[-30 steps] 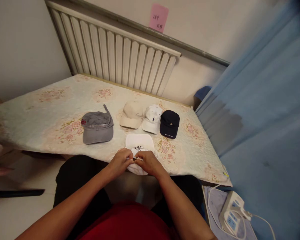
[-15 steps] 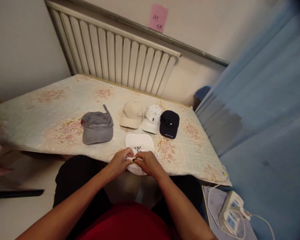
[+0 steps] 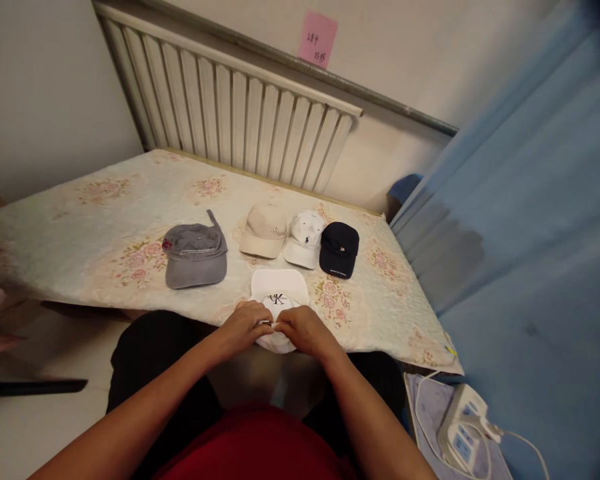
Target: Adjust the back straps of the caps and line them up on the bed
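Note:
A white baseball cap point(image 3: 279, 283) with dark lettering lies at the bed's front edge, its brim pointing away from me. My left hand point(image 3: 247, 325) pinches the cap's strap point(image 3: 274, 327) at the back opening, and a small dark piece shows by the fingertips. Opposite it, my right hand point(image 3: 304, 328) has thumb and fingers closed on the same strap. The fingertips of both hands nearly meet, and they partly cover the strap.
Beyond stand a beige cap point(image 3: 264, 230), a white cap with a small logo point(image 3: 305, 239) and a navy cap point(image 3: 339, 249) in a row. A grey cap point(image 3: 196, 255) lies left. A radiator point(image 3: 230, 107) lines the wall; a power strip point(image 3: 463, 427) sits right.
My hands have shifted slightly on the strap, the right one a little to the right, and more of the lettering shows. The other caps have stayed in place.

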The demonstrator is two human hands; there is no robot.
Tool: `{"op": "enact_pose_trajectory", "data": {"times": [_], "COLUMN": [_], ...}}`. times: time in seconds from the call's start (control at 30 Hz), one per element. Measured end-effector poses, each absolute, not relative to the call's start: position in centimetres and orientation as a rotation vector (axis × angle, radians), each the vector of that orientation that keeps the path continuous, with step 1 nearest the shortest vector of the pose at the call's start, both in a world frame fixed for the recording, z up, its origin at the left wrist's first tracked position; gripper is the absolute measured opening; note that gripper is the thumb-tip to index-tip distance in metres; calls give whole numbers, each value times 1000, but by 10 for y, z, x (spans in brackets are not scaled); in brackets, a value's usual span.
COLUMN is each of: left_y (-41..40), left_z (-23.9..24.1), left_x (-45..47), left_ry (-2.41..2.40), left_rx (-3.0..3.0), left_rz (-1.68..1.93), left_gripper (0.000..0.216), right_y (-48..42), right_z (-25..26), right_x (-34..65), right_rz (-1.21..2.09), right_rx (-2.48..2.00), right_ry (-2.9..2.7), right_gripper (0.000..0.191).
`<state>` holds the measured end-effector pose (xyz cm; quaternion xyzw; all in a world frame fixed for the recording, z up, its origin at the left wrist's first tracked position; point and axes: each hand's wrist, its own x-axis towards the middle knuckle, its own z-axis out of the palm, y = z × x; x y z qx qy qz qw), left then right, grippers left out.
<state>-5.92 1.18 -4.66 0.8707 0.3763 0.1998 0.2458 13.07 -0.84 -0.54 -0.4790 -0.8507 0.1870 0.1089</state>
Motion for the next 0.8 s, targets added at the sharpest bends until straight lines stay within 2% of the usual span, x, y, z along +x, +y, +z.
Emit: {"op": "enact_pose_trajectory", "data": {"times": [0.23,0.53,0.8], "left_y": [11,4,1], "left_z": [-39,-42,-42], "left_x": [-67,-57,-57], "left_ry": [978,1070,1085], "left_rx": [2350,2454,2510], "left_rz": [521,456,449], "left_gripper": [18,11,16], "right_y": [-4,-9,-14], "right_z": [-15,-18,-27], "right_x": [156,155,160], "right_rz": [669,637,586], "right_rx": [-1450,-1432,-1411], "right_ry": [-2405,-2351,-2315], "right_gripper": [15,14,16]}}
